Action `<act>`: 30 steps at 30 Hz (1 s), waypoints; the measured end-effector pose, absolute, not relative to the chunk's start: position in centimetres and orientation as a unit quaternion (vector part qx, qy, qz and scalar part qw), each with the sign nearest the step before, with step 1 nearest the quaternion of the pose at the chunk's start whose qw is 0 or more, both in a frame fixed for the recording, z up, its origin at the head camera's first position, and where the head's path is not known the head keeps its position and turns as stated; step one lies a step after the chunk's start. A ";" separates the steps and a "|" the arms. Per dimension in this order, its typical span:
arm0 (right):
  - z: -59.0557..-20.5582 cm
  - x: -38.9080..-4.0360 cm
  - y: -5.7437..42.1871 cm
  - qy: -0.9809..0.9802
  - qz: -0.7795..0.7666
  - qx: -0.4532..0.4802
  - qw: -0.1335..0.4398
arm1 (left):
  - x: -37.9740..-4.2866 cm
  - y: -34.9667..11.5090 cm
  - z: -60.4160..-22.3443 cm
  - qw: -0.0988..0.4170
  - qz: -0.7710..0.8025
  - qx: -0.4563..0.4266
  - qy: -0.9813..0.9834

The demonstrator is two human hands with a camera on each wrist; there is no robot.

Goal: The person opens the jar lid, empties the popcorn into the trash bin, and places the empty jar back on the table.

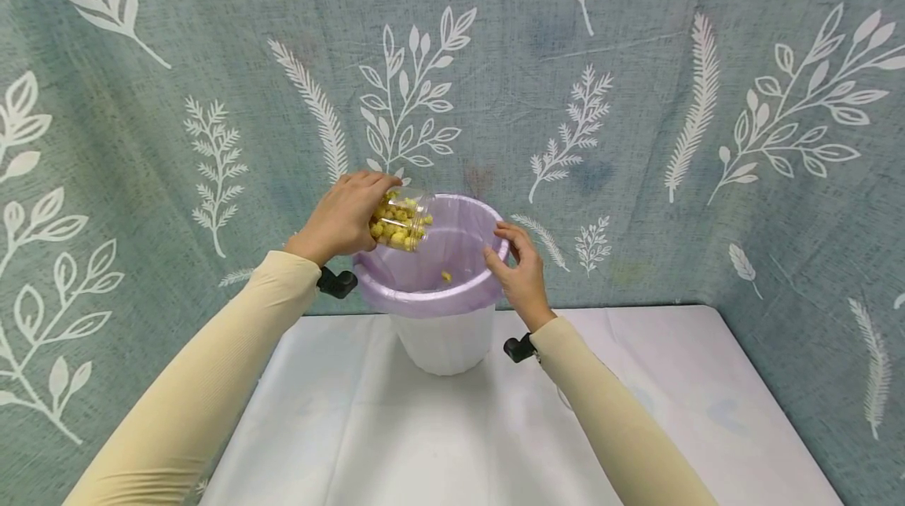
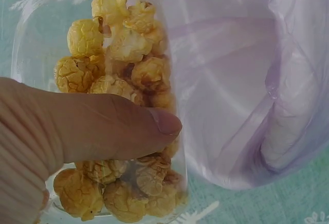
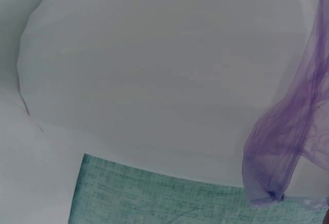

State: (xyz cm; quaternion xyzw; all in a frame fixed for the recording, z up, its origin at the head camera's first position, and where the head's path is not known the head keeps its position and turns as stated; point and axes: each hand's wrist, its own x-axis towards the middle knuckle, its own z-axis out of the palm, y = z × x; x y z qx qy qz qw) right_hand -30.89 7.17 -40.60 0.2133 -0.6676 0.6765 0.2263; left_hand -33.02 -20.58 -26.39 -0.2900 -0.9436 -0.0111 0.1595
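Note:
My left hand (image 1: 346, 215) grips a clear plastic jar (image 1: 419, 199) and holds it tipped sideways over a white trash bin (image 1: 445, 342). Yellow popcorn (image 2: 85, 36) fills much of the jar, and the thumb (image 2: 118, 126) lies across its side. The jar's mouth faces right, over the bin's opening. A purple bag (image 1: 424, 303) lines the bin and is folded over its rim. Inside the liner, one popcorn piece (image 1: 446, 276) shows. With thumb and fingers, my right hand (image 1: 523, 274) pinches the right side of the lined rim.
The bin stands on a table with a white cloth (image 1: 438, 443), near its back edge. Behind and at both sides hangs a green curtain (image 1: 495, 82) with white leaf prints. In the right wrist view, a gathered purple end of the liner (image 3: 272, 157) hangs beside the bin wall.

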 end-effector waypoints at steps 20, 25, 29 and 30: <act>-40.6 -30.9 7.2 -0.666 0.679 0.215 0.224 | -33.1 -20.3 -26.1 0.153 0.058 -0.290 -0.943; -40.6 -30.9 7.2 -0.668 0.677 0.214 0.222 | -33.0 -20.2 -26.1 0.153 0.067 -0.293 -0.941; -40.6 -30.8 7.2 -0.669 0.677 0.212 0.221 | -33.0 -20.2 -26.0 0.160 0.078 -0.298 -0.938; -40.6 -30.8 7.2 -0.669 0.677 0.212 0.220 | -33.0 -20.1 -26.0 0.161 0.081 -0.299 -0.937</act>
